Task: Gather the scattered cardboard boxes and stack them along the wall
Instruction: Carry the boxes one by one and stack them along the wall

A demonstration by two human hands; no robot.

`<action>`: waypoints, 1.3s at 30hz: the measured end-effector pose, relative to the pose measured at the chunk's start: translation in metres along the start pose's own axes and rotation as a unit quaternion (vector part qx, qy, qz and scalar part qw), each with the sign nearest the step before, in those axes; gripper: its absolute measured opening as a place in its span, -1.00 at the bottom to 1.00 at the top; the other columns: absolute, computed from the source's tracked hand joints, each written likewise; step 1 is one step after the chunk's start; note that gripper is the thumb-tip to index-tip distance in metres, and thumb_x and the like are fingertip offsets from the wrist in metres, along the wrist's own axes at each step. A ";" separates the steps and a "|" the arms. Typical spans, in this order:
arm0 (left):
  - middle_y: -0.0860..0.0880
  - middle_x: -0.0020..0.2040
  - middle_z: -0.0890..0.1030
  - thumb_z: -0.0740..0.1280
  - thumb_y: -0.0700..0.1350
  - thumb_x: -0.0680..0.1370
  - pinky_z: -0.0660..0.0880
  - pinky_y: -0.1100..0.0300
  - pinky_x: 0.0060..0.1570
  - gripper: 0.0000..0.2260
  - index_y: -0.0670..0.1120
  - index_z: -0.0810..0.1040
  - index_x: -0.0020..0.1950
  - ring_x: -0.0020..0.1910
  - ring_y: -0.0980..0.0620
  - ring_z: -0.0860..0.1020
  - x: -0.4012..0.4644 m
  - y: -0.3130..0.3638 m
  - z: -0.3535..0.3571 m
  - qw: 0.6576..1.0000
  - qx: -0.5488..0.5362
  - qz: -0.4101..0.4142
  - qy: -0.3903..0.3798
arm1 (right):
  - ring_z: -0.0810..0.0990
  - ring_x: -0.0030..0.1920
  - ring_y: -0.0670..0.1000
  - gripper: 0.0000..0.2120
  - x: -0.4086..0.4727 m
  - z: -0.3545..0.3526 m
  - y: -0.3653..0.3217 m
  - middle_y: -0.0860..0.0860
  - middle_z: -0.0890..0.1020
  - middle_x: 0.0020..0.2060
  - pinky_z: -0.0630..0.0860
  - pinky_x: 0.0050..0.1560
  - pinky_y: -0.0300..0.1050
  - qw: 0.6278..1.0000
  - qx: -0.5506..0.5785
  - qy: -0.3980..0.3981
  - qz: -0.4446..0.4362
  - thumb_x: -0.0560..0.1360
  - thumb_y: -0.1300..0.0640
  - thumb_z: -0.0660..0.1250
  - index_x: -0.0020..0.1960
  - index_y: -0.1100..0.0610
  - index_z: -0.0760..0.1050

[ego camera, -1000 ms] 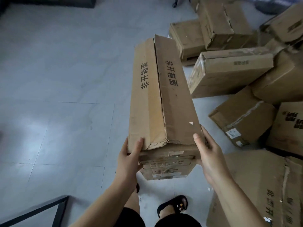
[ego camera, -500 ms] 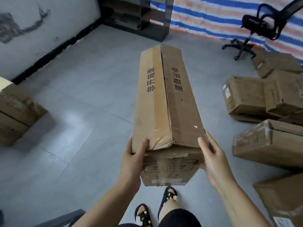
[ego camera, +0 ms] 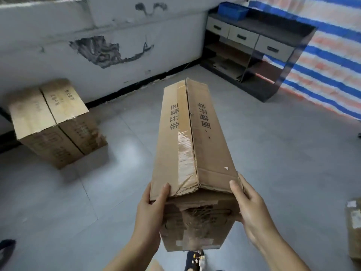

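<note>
While the long cardboard box (ego camera: 193, 137) is hanging in the air above the grey floor (ego camera: 273, 153), the left hand (ego camera: 151, 210) is gripping its near left corner, thumb lying on the top flap. The right hand (ego camera: 252, 210) is gripping the near right corner, fingers curling round the side. Two cardboard boxes (ego camera: 52, 122) are standing side by side, touching, just beside the white wall (ego camera: 97, 20). A dark shelf unit (ego camera: 254, 49) is standing in the corner.
</note>
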State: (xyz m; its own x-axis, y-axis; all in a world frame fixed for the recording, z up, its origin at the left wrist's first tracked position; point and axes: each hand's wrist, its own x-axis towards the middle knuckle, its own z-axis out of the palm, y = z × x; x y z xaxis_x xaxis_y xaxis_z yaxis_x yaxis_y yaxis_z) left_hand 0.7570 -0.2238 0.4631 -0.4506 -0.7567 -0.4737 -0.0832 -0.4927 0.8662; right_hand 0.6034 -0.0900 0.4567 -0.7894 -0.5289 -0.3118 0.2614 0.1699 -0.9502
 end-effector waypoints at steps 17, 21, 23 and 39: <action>0.00 0.00 0.69 0.32 -0.02 0.54 0.52 0.08 -0.05 -0.78 0.03 0.57 0.16 -0.03 -0.04 0.63 0.319 0.170 -0.072 0.991 -0.064 0.010 0.114 | 0.36 0.38 -0.12 -0.40 0.318 0.260 -0.088 -0.16 0.42 0.37 0.29 0.43 0.06 0.989 -0.079 -0.124 0.028 0.44 -0.14 0.30 0.45 -0.07 0.30; 0.08 -0.02 0.69 0.31 -0.01 0.54 0.51 0.13 -0.11 -0.80 0.07 0.56 0.15 -0.03 0.04 0.63 0.383 0.219 -0.094 0.988 -0.073 0.025 0.133 | 0.41 0.35 -0.12 -0.38 0.377 0.326 -0.117 -0.17 0.48 0.33 0.32 0.41 0.08 0.984 -0.081 -0.158 0.033 0.40 -0.19 0.32 0.42 -0.08 0.34; 0.08 0.00 0.68 0.31 -0.01 0.54 0.52 0.07 -0.02 -0.81 0.08 0.56 0.15 0.00 0.05 0.63 0.415 0.240 -0.100 0.986 -0.077 0.034 0.143 | 0.43 0.33 -0.14 -0.30 0.409 0.356 -0.129 -0.19 0.50 0.30 0.32 0.41 0.07 0.980 -0.085 -0.176 0.027 0.31 -0.26 0.34 0.41 -0.08 0.36; 0.09 0.12 0.64 0.35 0.05 0.51 0.52 0.03 0.08 -0.66 0.14 0.49 0.28 0.12 0.01 0.59 0.714 0.319 -0.149 0.930 -0.158 0.000 0.331 | 0.44 0.32 -0.11 -0.42 0.716 0.594 -0.138 -0.13 0.50 0.31 0.31 0.42 0.04 0.924 -0.143 -0.344 0.088 0.45 -0.08 0.33 0.44 -0.04 0.33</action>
State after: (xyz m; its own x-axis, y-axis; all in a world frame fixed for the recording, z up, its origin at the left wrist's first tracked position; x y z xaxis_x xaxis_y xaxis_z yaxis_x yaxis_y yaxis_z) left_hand 0.5410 -0.9845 0.3774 0.2051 -0.8036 -0.5587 0.2300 -0.5153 0.8256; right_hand 0.3320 -0.9862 0.3670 -0.1823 -0.8591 -0.4783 0.1167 0.4641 -0.8781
